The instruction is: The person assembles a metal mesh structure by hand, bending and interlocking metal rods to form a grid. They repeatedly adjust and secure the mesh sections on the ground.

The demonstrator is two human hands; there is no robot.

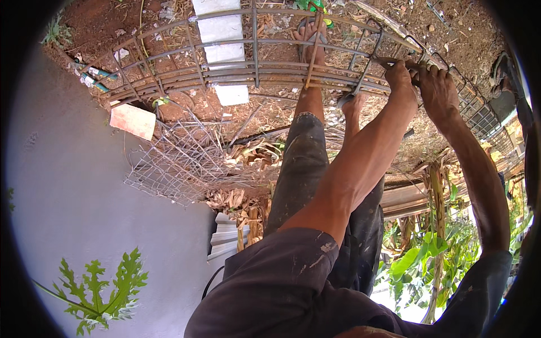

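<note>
A long reinforcing-bar cage [255, 48], made of rusty lengthwise rods and bent stirrups, runs across the upper part of the view. My left hand [399, 74] is closed at the cage's upper right, beside a stirrup [366, 70]. A dark metal piece [385, 60] sticks out past its fingers; its kind is unclear. Close by on the right, my right hand [438, 87] has its fingers curled around something dark at the top rod, mostly hidden by the hand. Both arms are stretched forward. My legs are below the cage, and one foot [311, 35] shows behind its rods.
Pale blocks [222, 31] lie in a row under the cage. An orange brick [133, 120] and tangled wire mesh [169, 160] rest by the grey wall [73, 186]. Past my right arm are leafy plants [420, 259]. Another person's sandalled foot [499, 70] appears at the far right.
</note>
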